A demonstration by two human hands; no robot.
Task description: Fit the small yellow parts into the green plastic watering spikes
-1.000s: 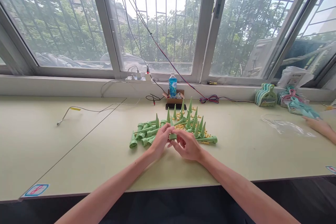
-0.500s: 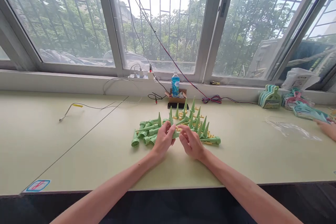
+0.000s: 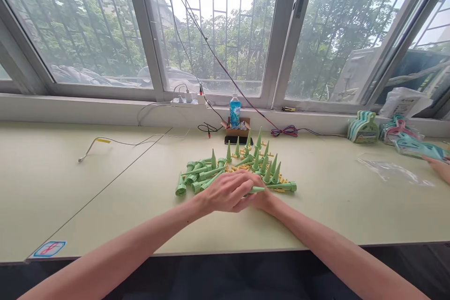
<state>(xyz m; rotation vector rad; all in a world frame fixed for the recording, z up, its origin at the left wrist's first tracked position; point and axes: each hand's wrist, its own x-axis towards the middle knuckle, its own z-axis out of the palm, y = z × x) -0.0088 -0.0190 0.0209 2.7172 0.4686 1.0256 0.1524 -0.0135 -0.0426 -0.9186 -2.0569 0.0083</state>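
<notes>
My left hand [image 3: 228, 192] is closed round a green plastic watering spike [image 3: 256, 190], whose pointed tip sticks out to the right. Crossing in front of my right hand [image 3: 263, 197], it covers most of the right fingers, so what they grip cannot be made out. Just beyond both hands lies a pile of green spikes: several lie flat on the left [image 3: 198, 173], while several others stand point-up [image 3: 274, 171] on the right. Small yellow plastic pieces [image 3: 281, 179] are scattered among the standing ones.
Behind the pile are a dark phone [image 3: 239, 140] and a small cardboard box [image 3: 237, 132] with a blue bottle [image 3: 235, 112]. Coiled cable [image 3: 285, 131] and a clear plastic bag [image 3: 395, 171] lie rightward. Another person's hand [image 3: 438, 168] touches blue packaged items [image 3: 418, 146] far right.
My hands were side by side around an upright spike, then parted slightly. Now my left hand has turned over and moved right across my right hand, and the spike points right.
</notes>
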